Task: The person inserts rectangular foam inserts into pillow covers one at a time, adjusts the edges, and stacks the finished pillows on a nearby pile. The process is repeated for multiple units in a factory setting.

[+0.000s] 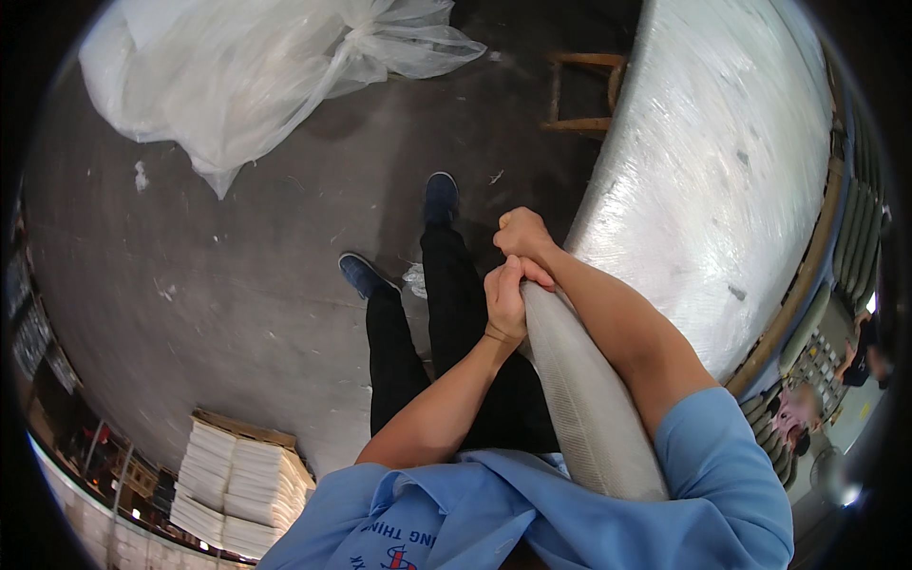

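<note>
A pale grey cushion-like piece with ribbed mesh fabric and a seam along its side (591, 408) stands edge-on against my body, between my forearms. My left hand (508, 299) is closed at its far end, fingers curled over the top corner. Just beyond it, my right hand (522, 234) is closed in a fist, its forearm passing along the right side of the cushion. Whatever that fist holds, if anything, is hidden. To the right of the hands is a large stack or block wrapped in clear stretch film (712, 180).
A big translucent plastic bag (237, 76), tied at its neck, lies at the far left. A wooden stool-like frame (584, 123) stands beside the wrapped block. White stacked sheets (233, 484) sit at the lower left. People (796, 408) are at the right rim. Scraps dot the grey floor (190, 351).
</note>
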Motion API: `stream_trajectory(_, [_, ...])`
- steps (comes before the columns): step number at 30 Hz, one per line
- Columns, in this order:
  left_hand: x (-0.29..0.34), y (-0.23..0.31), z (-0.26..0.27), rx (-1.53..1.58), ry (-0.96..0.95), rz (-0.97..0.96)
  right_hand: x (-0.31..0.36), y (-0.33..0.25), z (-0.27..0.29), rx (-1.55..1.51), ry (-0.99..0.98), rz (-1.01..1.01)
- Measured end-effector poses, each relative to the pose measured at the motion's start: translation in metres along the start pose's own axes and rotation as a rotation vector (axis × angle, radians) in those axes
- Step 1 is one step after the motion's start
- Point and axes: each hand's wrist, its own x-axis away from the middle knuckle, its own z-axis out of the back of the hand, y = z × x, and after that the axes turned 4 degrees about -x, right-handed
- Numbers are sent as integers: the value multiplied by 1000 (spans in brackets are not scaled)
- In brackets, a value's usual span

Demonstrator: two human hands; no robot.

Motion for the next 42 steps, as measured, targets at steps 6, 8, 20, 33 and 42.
stream_trajectory(6, [-3, 0, -4, 28, 179, 59, -17, 16, -9, 29, -22, -41])
stream_trajectory(8, [4, 15, -12, 8, 337, 85, -16, 24, -14, 9, -4, -7])
stream_trajectory(20, [16, 2, 3, -58, -1, -84, -23, 17, -25, 100, -22, 61])
stream_trajectory(33, [-1, 18, 19, -585, -337, 134, 12, 0, 32, -649, 124, 297])
stream_trajectory(42, [-21, 52, 9, -582, -420, 702, 282, 150, 203, -155, 197, -49])
